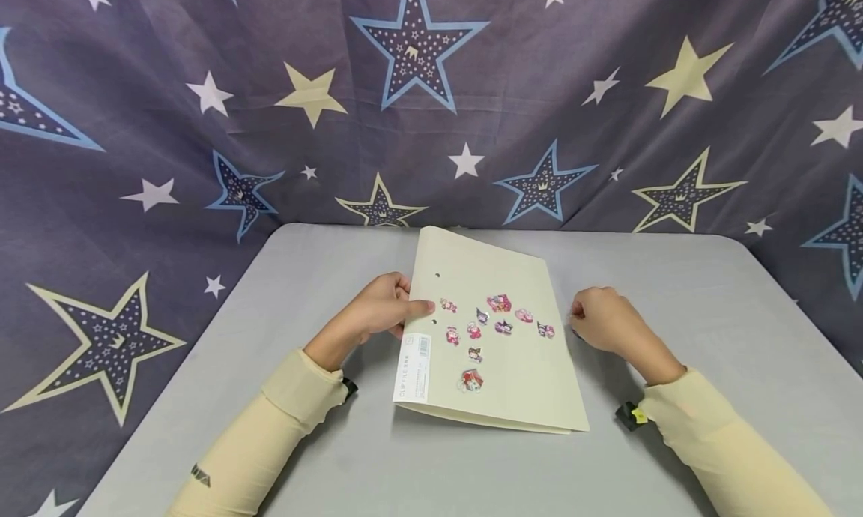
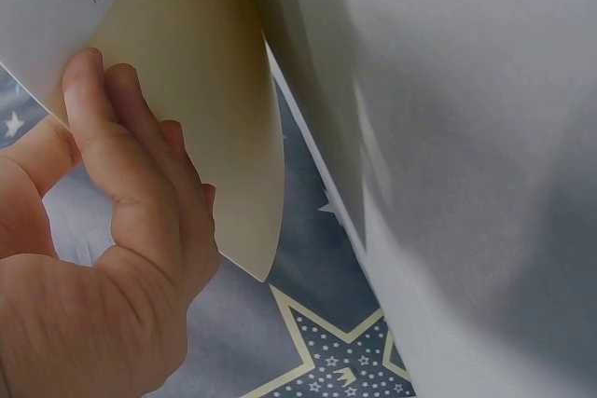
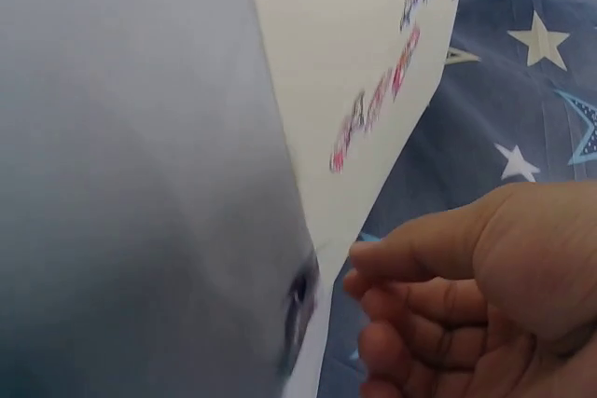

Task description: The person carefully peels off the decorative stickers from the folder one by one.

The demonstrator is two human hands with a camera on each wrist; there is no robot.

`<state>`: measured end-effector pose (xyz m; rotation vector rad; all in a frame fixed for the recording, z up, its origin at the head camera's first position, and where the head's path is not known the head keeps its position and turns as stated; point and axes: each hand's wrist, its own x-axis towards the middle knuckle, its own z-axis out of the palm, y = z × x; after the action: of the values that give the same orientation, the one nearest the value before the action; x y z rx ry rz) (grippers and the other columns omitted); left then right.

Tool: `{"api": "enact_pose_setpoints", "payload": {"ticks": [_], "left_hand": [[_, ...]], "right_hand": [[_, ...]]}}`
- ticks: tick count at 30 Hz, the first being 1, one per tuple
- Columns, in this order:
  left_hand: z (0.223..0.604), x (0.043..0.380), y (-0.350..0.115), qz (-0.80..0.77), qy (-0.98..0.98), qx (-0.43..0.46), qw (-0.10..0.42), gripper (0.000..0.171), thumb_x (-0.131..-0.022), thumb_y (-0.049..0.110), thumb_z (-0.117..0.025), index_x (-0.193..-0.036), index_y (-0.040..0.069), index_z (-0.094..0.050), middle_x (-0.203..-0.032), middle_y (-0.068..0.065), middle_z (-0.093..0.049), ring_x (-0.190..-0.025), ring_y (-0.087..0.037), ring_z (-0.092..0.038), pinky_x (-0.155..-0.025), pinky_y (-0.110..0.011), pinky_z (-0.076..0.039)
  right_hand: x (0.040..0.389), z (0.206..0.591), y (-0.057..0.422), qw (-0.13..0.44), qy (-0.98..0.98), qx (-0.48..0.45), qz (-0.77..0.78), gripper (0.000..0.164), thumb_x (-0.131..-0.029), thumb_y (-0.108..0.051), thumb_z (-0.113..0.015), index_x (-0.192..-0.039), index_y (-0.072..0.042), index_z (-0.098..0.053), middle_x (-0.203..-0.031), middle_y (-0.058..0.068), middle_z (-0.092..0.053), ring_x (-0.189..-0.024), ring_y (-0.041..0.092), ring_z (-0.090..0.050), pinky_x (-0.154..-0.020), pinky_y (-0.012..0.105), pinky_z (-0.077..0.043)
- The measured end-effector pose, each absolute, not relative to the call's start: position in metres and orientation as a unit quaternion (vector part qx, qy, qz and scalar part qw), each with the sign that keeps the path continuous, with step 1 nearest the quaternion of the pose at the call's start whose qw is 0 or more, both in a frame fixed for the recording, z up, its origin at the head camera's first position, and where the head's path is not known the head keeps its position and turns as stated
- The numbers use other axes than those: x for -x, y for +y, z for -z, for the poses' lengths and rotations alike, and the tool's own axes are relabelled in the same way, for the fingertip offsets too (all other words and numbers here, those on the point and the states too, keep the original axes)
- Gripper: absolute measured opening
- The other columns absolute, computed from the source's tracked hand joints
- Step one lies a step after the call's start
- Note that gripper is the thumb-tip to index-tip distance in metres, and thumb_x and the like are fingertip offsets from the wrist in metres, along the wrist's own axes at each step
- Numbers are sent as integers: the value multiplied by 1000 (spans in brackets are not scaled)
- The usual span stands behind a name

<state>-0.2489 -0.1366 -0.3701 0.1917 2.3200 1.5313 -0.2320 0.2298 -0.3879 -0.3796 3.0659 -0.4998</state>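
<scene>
A cream clip file folder (image 1: 499,277) stands slightly spread on the grey table, tilted, with several pink, red and purple cartoon stickers (image 1: 499,303) on its cover. My left hand (image 1: 386,307) grips the folder's left edge, thumb on the cover and fingers behind. In the left wrist view, those fingers lie against the folder's inner side (image 2: 224,118). Beside the right edge is my right hand (image 1: 610,322), fingers loosely curled, with nothing visible between thumb and fingertips. A small dark, blurred thing (image 3: 298,309) shows by the folder's edge in the right wrist view; its kind is unclear.
The grey table (image 1: 323,457) extends around the folder, its far edge meeting a dark star-patterned cloth (image 1: 270,45). A white label (image 1: 414,367) with a barcode is on the folder's lower left. Dark wrist devices (image 1: 630,416) sit at the sleeve cuffs.
</scene>
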Motion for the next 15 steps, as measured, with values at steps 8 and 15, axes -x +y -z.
{"api": "enact_pose_setpoints", "payload": {"ticks": [8,15], "left_hand": [[371,249,-137,-540,821,-64,175,37,-92,18,-78,-109,-3,-53,-84,-16,-67,-65,-26,-71,-55,-35,-59],[370,249,-136,-540,821,-64,173,37,-92,17,-78,-109,-4,-53,-84,-16,-68,-65,-26,-72,-55,-35,-59]], "right_hand": [[231,397,218,-4,969,158,192,6,-90,-6,-72,-84,-6,-73,-75,1,-66,-68,17,-58,-62,36,-49],[231,399,217,21,962,169,215,7,-91,-4,-72,-85,-6,-74,-77,1,-68,-68,15,-59,-60,32,-49]]}}
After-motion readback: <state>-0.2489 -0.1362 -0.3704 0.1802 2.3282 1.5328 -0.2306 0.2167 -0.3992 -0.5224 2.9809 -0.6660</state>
